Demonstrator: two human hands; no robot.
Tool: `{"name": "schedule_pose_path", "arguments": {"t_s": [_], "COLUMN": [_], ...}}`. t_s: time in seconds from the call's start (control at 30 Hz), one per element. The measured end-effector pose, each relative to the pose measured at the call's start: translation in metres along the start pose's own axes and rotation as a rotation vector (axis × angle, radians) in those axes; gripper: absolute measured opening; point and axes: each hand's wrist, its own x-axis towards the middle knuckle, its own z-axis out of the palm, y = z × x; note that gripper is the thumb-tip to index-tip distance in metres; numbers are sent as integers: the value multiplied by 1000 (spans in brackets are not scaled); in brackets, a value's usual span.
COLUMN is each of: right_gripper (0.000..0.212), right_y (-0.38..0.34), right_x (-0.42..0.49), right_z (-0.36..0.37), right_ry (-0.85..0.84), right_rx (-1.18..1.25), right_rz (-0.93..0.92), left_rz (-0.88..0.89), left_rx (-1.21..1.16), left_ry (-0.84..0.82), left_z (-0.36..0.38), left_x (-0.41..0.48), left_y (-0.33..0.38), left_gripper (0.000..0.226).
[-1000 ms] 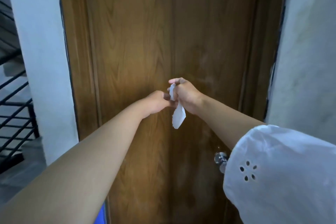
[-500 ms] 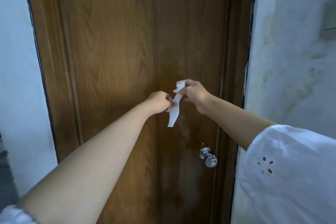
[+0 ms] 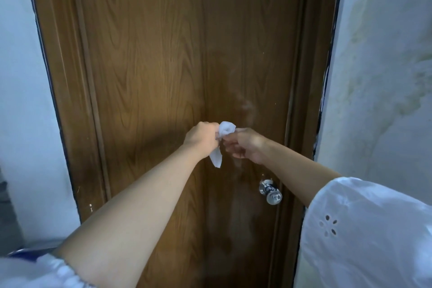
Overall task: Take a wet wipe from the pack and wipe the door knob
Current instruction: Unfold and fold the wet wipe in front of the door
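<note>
1. The fingers point(image 3: 218, 134) of the left hand point(image 3: 201, 139) are clenched around a white wipe point(image 3: 225, 129); a bunched end sticks up above the fist and a loose tail hangs below it.
2. The right hand point(image 3: 245, 145) pinches the bunched top of the wipe between thumb and fingertips, its other fingers curled under. The two hands touch through the wipe, probably to bunch or refold it into a pad before wiping.
3. Both bare forearms reach forward from loose white sleeves point(image 3: 364, 231), holding the wipe in the air in front of a closed brown wooden door point(image 3: 149, 77).
4. The shiny metal knob point(image 3: 271, 193) sits on the door's right side, below and to the right of the hands, apart from them. It looks untouched, so the wiping is not yet begun.
5. Pale walls point(image 3: 383, 72) stand on either side of the door frame. The wipe pack is not in view.
</note>
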Motion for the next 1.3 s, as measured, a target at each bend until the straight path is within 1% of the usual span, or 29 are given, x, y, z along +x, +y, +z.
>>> {"name": "schedule_pose_path", "arguments": {"t_s": [0.1,0.17,0.27,0.4,0.47,0.57,0.67,0.77,0.83,0.97,1.03,1.07,1.13,1.17,1.23,1.3], "right_gripper": [17,16,20,24,27,29,32,30,27,28,39,49,63,63,54,48], "right_y": [2,4,7,9,10,14,17,20,23,29,29,30,28,26,22,22], "right_x": [4,8,13,15,15,13,12,10,10,7,5,6,6,4,2,2], "right_z": [6,7,6,4,6,12,20,26,27,24,24,23,24,25,28,29], "right_ry": [20,75,182,260,257,216,124,170,208,219,205,188,131,110,114,171], "right_rx": [23,48,110,249,356,471,523,439,425,621,721,736,681,608,429,329], "right_rz": [-19,-19,9,50,39,28,36,78,132,203,228,225,187,168,138,110], "left_rz": [26,38,41,-16,-38,-106,-210,-295,-343,-413,-443,-454,-456,-451,-439,-434], "left_rx": [-96,-165,-271,-419,-490,-593,-649,-707,-789,-955,-1023,-1045,-1033,-1010,-988,-1016], "left_ry": [-19,-3,32,83,104,115,37,-70,-128,-148,-131,-123,-122,-135,-181,-217], "left_z": [3,5,5,4,5,8,11,10,8,4,2,1,-1,-1,-3,-3], "left_x": [1,3,6,10,10,9,7,4,1,-6,-9,-10,-11,-12,-15,-18], "left_y": [-6,-11,-19,-26,-26,-23,-21,-22,-24,-25,-27,-27,-29,-29,-28,-28], "left_gripper": [19,24,17,6,3,6,6,22,34,37,38,41,46,47,47,49]}}
